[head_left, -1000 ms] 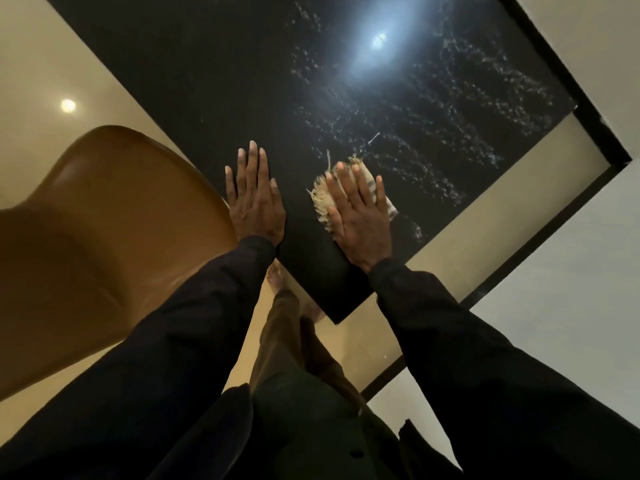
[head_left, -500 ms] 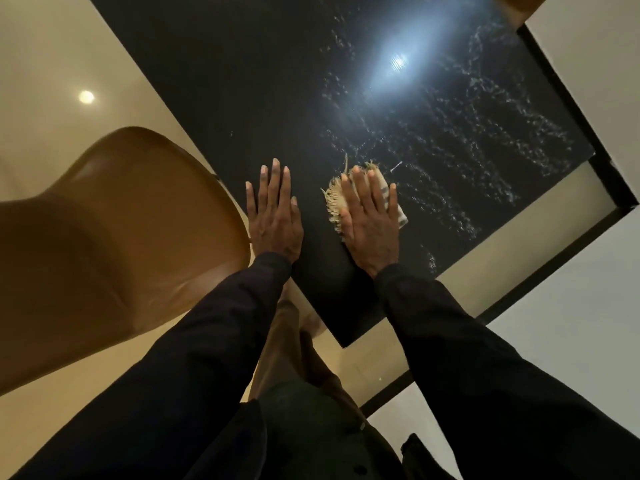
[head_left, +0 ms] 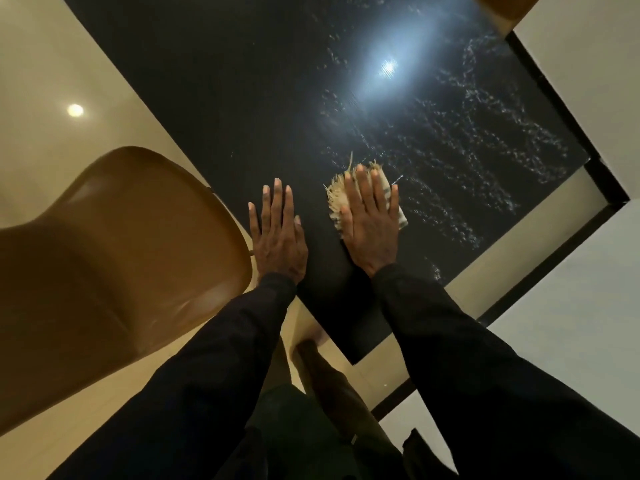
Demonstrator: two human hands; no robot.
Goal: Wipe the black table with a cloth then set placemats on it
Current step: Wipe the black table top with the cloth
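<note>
Right hand (head_left: 372, 230) lies flat on the cloth (head_left: 333, 199), fingers straight, pressing it to the black table (head_left: 242, 98) near the corner closest to me. Left hand (head_left: 278, 237) lies flat on the bare tabletop beside it, fingers straight, holding nothing. The hands are side by side with a strip of table between them.

Risks, as I judge them:
- The cloth is small and bunched. I press it with a flat palm rather than gripping it, so a fast stroke could roll it up or let it slide out.
- Pale streaks (head_left: 485, 150) cover the right half of the table and look like wet beads or smears. An over-wet cloth would only spread them, and mats laid on top would trap damp.
- Loose fringe threads may shed onto the surface.
- The left hand sits close to the table edge, near the brown chair (head_left: 121, 254). If I lean on it to reach further, it could slip off.

Hard to make out:
- No placemats are in view, so I can't say where they are.
- The table's far end is cut off at the top. A brown shape (head_left: 502, 5) at the top right is probably another chair.
- Glare (head_left: 388, 67) from a light washes out the surface around it, so I can't tell clean from dirty there.
- The dark left half could be dry or just unlit.
- Most of the cloth is hidden under my palm; only the fringe and one striped edge show.
</note>
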